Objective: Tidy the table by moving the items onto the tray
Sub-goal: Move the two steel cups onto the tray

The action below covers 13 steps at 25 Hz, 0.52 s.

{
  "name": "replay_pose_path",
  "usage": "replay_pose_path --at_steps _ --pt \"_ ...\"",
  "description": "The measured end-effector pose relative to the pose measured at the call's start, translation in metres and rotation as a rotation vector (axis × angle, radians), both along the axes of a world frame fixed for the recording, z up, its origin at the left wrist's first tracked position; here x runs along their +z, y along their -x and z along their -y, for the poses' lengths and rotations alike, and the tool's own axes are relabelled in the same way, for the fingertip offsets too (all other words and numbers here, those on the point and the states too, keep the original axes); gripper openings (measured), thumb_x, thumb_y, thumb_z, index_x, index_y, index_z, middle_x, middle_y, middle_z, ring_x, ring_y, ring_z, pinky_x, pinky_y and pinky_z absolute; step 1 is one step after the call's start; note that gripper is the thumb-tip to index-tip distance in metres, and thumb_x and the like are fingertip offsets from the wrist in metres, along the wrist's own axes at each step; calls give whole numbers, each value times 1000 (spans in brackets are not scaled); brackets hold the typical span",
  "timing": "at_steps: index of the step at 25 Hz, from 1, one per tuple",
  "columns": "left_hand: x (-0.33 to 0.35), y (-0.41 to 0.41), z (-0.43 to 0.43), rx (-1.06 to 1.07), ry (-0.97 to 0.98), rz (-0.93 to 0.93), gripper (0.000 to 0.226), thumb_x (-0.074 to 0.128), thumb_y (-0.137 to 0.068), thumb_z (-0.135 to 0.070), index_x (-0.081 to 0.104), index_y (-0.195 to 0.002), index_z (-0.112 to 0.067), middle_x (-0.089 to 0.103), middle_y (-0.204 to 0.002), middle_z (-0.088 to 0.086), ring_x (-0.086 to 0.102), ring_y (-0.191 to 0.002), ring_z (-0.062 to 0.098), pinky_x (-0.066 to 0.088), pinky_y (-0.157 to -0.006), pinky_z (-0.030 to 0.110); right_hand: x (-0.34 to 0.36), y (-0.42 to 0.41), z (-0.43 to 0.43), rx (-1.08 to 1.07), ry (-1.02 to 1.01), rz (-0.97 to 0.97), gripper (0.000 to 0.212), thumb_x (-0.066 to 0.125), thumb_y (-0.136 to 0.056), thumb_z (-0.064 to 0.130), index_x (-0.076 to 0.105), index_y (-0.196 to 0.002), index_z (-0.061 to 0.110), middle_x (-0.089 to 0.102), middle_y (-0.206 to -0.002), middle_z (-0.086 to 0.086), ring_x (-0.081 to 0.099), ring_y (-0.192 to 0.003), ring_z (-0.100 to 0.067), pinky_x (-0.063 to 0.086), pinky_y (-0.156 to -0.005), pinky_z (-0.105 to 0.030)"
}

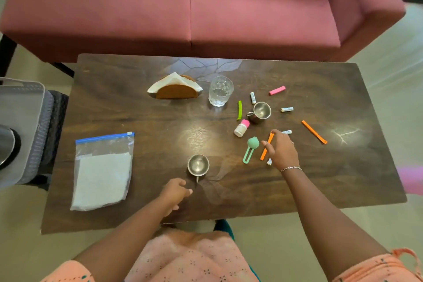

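Note:
A grey tray [21, 107] stands off the table's left end, with a dark metal vessel [6, 146] in it. My right hand [282, 152] rests over a short orange clip [265, 150] that lies on the table, thumb and forefinger pinching it. My left hand [175, 192] hovers loosely open just short of the handle of a small steel cup [198, 165]. Around the right hand lie a teal clip [250, 149], a pink-capped white bottle [241, 128], a steel mug [262, 111], a green clip [239, 110], a pink clip [277, 90], a long orange clip [314, 132] and several batteries [287, 109].
A napkin holder [176, 90] and a clear glass [220, 91] stand at the back of the wooden table [160, 126]. A zip bag with white cloth [103, 170] lies front left. A maroon sofa [190, 2] runs behind the table.

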<state>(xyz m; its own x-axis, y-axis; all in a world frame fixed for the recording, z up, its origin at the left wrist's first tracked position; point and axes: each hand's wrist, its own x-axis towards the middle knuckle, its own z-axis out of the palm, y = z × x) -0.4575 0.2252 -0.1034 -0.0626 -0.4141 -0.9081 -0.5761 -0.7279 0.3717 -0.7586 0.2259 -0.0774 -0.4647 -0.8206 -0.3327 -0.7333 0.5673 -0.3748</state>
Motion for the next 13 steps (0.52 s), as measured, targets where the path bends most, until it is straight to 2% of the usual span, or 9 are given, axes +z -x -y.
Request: replay_pose_path --at_steps 3,5,7,8,10,11,13 --pt "-9 13 3 194 -63 35 45 60 -88 -9 44 -129 -10 45 -135 16 43 -123 32 45 -89 46 -6 35 21 4 -64 19 47 54 -90 24 41 -132 7 49 -130 -16 43 -123 -30 37 -96 -41" --pt "-13 20 0 271 -97 54 45 60 -88 -8 45 -130 -9 47 -133 17 44 -123 32 45 -91 48 -12 49 33 10 -98 17 41 53 -91 20 43 -129 8 51 -127 -18 48 -117 -32 39 -93 -41" --pt "-18 33 -1 340 -125 63 42 59 -88 -8 47 -128 -9 50 -130 17 45 -123 32 45 -90 49 -16 55 49 -6 -115 97 36 52 -90 14 48 -125 5 56 -121 -19 52 -112 -32 41 -92 -39" --pt "-21 39 -1 381 -138 67 38 58 -89 -8 48 -126 -9 51 -129 17 45 -123 32 46 -90 49 -19 54 59 -98 -108 237 33 51 -90 9 50 -123 2 59 -116 -21 56 -106 -33 43 -89 -38" --pt "-25 51 -2 450 -158 80 26 53 -92 -10 52 -119 -8 54 -125 18 47 -120 30 46 -90 49 -23 38 75 -461 -91 749 33 42 -92 -2 46 -125 -5 60 -111 -27 59 -101 -39 47 -88 -38" --pt "-28 56 -1 478 -161 89 22 50 -94 -11 53 -115 -8 55 -123 17 49 -117 29 46 -90 49 -28 30 81 -633 -90 986 34 37 -93 -4 44 -126 -5 56 -118 -31 55 -111 -44 46 -96 -40" --pt "-33 65 -1 536 -159 101 16 45 -96 -13 55 -108 -10 58 -120 15 52 -112 27 45 -87 46 -37 16 91 -873 -85 1259 35 31 -95 -3 42 -128 0 47 -134 -28 38 -130 -42 40 -104 -41"
